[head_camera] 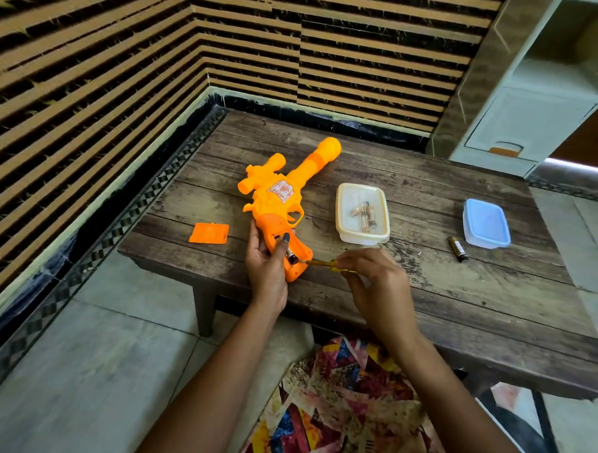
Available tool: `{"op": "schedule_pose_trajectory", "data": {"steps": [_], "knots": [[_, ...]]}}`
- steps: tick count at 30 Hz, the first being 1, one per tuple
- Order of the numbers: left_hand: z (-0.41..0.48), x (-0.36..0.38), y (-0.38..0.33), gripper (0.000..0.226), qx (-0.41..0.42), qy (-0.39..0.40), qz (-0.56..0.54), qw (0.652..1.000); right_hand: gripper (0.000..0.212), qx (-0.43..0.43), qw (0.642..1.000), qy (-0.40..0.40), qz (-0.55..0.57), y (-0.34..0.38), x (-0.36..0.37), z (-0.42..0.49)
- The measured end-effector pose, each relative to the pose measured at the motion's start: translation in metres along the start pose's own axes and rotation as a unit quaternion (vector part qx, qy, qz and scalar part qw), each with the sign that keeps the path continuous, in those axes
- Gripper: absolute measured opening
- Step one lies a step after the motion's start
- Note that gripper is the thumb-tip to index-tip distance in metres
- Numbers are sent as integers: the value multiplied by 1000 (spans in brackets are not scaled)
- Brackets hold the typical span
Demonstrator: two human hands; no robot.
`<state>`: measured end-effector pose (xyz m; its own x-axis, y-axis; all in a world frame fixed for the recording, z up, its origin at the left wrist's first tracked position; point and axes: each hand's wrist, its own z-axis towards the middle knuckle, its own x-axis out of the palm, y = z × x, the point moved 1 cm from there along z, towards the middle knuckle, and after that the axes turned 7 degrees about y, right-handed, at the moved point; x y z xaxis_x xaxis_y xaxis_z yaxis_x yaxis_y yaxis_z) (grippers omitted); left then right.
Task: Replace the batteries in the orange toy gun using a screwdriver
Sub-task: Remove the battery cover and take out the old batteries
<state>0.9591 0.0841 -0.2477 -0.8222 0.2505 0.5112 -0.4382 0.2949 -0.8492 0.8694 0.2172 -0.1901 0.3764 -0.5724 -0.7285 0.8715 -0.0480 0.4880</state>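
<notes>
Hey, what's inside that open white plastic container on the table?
The white container holds a few loose batteries lying in a small pile on its bottom. Their exact number and any labels are too small to tell. Its blue lid lies apart, to the right.

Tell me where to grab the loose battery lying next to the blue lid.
Pinch the battery across its middle, coming straight down from above. It lies flat on the table, its long sides bare. The blue lid sits close by its far end, so keep your fingers toward the middle or the near end.
</notes>
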Motion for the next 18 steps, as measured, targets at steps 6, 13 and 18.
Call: {"op": "schedule_pose_trajectory", "data": {"steps": [6,13,18], "knots": [[-2,2,-2,70,5,8,-6,1000,22,-29,995,66,-75,9,-10,26],[-1,1,-3,67,2,6,-6,1000,22,38,999,-19,7,3,2,3],[0,1,-3,66,-1,13,-10,1000,31,190,971,-43,140,5,16,-22]]}}
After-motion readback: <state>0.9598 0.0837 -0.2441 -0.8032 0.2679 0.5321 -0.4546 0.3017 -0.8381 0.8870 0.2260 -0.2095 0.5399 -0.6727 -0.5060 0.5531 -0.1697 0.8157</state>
